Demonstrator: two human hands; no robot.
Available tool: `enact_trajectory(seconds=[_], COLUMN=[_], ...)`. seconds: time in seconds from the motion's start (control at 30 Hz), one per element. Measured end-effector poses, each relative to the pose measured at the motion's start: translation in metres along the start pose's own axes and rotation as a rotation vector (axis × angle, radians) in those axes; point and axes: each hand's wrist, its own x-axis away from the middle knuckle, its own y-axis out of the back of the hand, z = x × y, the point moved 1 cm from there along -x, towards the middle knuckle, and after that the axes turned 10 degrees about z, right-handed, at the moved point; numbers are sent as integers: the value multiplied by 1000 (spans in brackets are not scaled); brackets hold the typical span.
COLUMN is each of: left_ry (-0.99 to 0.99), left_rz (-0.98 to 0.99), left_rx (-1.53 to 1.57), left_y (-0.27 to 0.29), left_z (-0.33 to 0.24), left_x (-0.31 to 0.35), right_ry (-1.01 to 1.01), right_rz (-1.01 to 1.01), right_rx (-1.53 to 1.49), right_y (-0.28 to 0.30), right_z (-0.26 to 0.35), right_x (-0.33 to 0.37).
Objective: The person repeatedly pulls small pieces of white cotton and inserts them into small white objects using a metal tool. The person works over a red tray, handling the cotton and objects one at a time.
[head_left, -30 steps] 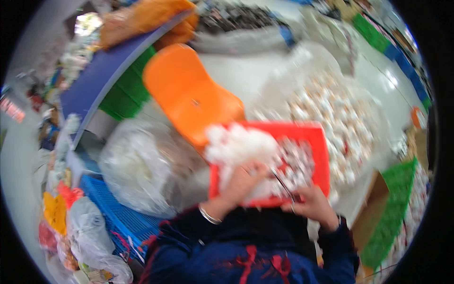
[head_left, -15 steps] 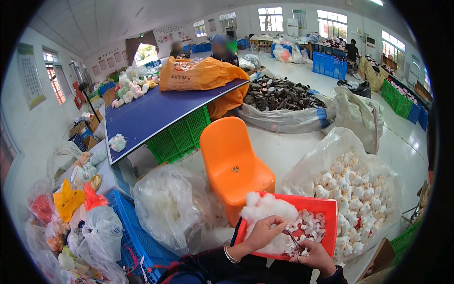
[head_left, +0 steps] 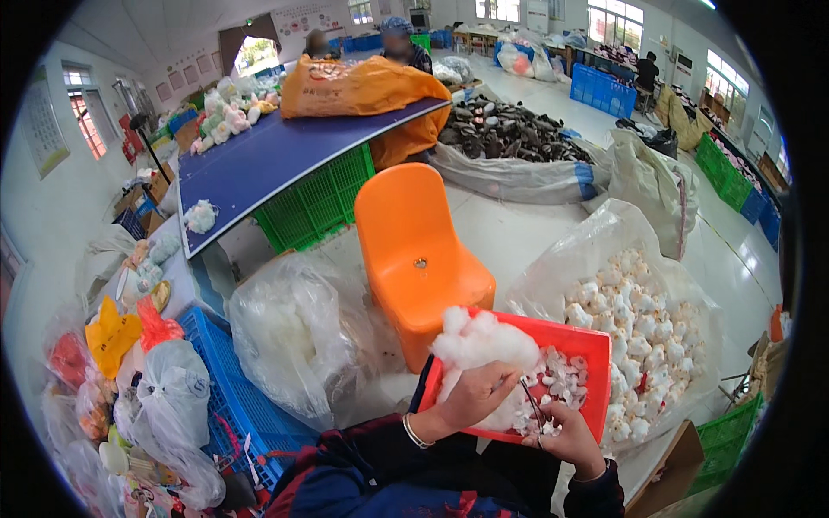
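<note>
My left hand [head_left: 477,395] is bent over the red tray [head_left: 596,345], its thumb and fingers pinched together. Whatever lies between those fingertips is hidden. In my right hand [head_left: 567,439] is a thin dark metal tool [head_left: 530,400] with scissor-like handles; its tip points up to the left fingertips. Whether it is forceps or scissors I cannot tell. Fluffy white stuffing [head_left: 488,339] fills the tray's left side. Small whitish pieces [head_left: 563,384] lie loose on its right side, beyond my right hand.
An orange chair [head_left: 419,255] stands behind the tray. To the right, a clear bag [head_left: 544,298] holds many small white plush pieces [head_left: 635,345]. On the left are a bag of stuffing [head_left: 294,337] and a blue crate [head_left: 216,371]. A blue table [head_left: 259,164] stands farther back.
The view has tilted down, so the tray and chair sit higher in the picture. Both hands stay over the tray, and the tool now stands a little more upright between them.
</note>
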Motion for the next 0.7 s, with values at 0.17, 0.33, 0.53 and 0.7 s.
enact_trajectory(seconds=[0.17, 0.33, 0.53, 0.7], left_ry=[46, 593, 619, 538], left_rz=[-7, 189, 576, 691], left_rx=[-26, 616, 998, 1195], left_y=[-4, 8, 30, 28], left_z=[8, 17, 35, 24], left_x=[4, -5, 0, 5], right_ry=[12, 39, 32, 179], right_rz=[-118, -153, 136, 280], right_rx=[273, 413, 240, 229], right_y=[-4, -3, 18, 26], right_z=[4, 1, 9, 13], right_x=[-1, 0, 3, 0])
